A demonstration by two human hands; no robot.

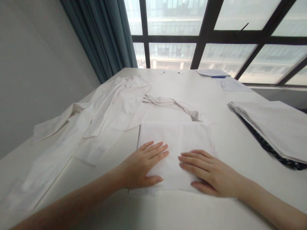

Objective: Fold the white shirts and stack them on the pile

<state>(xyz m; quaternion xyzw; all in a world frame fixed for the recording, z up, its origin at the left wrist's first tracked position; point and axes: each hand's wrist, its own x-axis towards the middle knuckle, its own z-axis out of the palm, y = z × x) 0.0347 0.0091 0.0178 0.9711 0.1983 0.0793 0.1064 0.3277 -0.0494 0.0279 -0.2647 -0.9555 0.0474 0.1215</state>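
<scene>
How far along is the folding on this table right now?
Done: a stack of folded cloths lies at the right of the white table. In hand: the left hand and right hand press flat on a folded white cloth, its far part still spread out. Left: a long white garment lies unfolded at the left.

White table (168, 210) bears garments (105, 108), folded cloth (176, 140), papers (212, 72).

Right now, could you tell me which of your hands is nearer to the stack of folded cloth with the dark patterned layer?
Right. The right hand lies flat on the folded white garment, on the side toward the stack; the left hand rests farther away on the garment's other side.
</scene>
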